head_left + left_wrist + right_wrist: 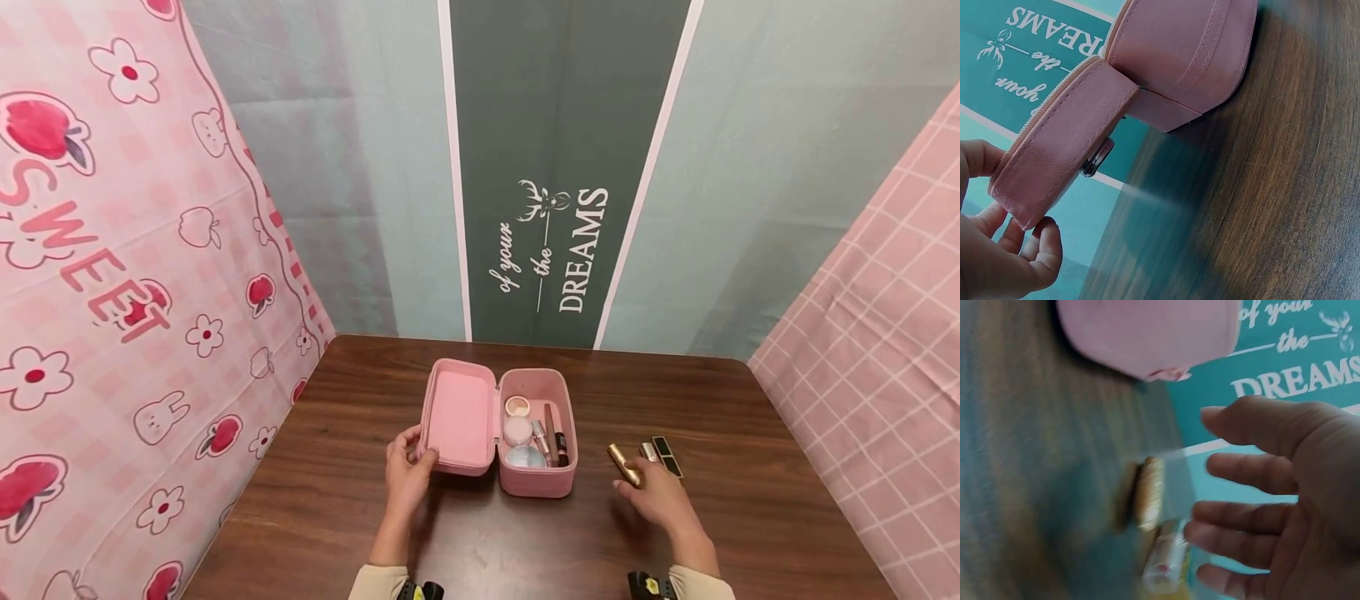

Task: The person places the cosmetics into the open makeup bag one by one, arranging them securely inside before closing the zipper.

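Observation:
A pink zippered cosmetic case stands with its lid swung out to the left of the box. My left hand holds the lid's near left corner; the left wrist view shows thumb and fingers around its edge. To the right of the case, my right hand hovers with fingers apart and nothing in them. Close by its fingertips lie a gold tube, a clear-and-silver tube and a dark rectangular case with gold edges, partly behind the hand.
Inside the box are a round beige compact, a pink jar, a pale blue round container and several slim tubes. The wooden table meets a printed cloth at the back, with pink cloths at both sides.

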Motion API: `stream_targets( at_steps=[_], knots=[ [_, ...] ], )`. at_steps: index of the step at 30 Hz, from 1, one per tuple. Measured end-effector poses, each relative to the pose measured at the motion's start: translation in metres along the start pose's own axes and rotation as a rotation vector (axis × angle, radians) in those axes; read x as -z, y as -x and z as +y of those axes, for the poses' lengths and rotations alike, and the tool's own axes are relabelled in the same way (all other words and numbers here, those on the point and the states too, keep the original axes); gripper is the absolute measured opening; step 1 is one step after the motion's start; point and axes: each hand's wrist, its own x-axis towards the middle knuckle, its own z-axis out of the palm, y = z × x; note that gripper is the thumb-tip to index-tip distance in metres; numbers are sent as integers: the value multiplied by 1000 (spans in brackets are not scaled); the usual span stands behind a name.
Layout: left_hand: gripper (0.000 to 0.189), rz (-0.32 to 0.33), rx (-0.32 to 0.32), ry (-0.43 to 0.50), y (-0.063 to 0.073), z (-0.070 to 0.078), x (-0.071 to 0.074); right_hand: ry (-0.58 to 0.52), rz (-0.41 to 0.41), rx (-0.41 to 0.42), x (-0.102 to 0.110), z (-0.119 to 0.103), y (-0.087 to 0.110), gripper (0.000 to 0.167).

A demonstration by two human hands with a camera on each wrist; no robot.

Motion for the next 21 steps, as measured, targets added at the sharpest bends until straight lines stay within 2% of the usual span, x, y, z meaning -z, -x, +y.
stream_targets(
  at_steps=[5,12,21],
  knots=[
    [40,1,-4,4,1,0,0,-77,75,-34,-14,12,3,46],
    [39,2,-8,21,1,-2,1,-238,180,-168,-41,25,5,55],
    [42,-6,-10,83,1,-4,3,-130,242,-142,-52,32,-6,55]
  ],
)
